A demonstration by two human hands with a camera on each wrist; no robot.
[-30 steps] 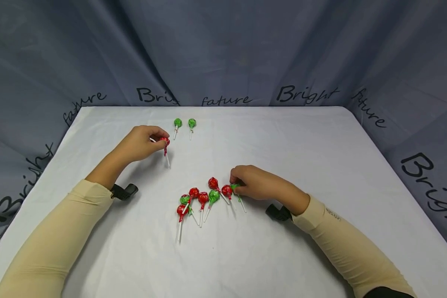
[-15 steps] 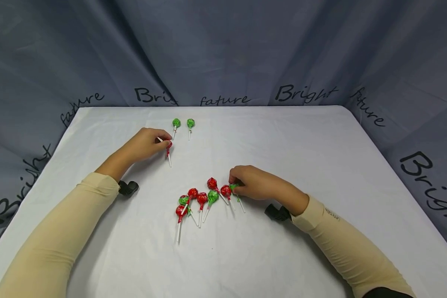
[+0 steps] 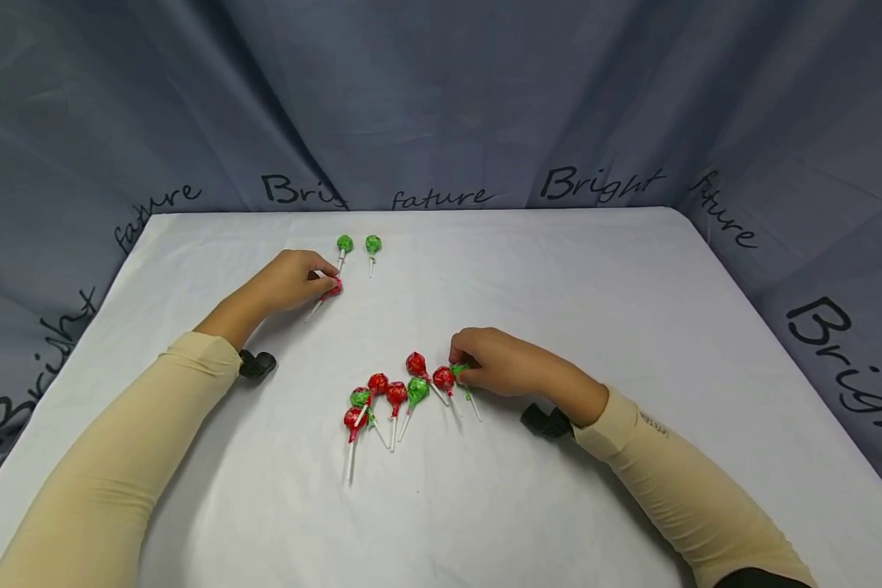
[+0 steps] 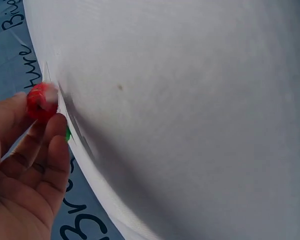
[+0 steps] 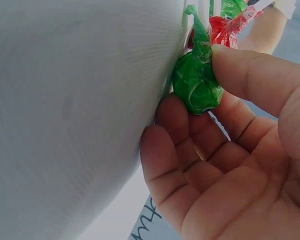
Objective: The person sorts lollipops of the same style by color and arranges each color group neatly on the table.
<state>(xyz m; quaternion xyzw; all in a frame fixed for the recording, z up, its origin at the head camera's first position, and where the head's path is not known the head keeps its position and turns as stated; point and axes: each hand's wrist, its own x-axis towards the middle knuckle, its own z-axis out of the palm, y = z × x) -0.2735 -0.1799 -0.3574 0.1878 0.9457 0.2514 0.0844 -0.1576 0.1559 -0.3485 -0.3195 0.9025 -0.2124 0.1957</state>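
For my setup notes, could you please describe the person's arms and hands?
The left sleeve and right sleeve are beige, with dark lettering near the right cuff. Each wrist has a black camera; the left hand and right hand are bare.

Two lollipops (image 3: pixel 373 244) lay far back on table (image 3: pixel 595 286), right of and beyond my left hand (image 3: pixel 294 279) | lollipop cluster (image 3: pixel 396 394) lay nearer me, left of my right hand (image 3: pixel 503 362) | curtain (image 3: pixel 441 90) hung behind table

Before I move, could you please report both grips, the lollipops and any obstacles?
Left grip pinching red lollipop. Right grip pinching green lollipop. Possible obstacle: another red lollipop close beside the green one.
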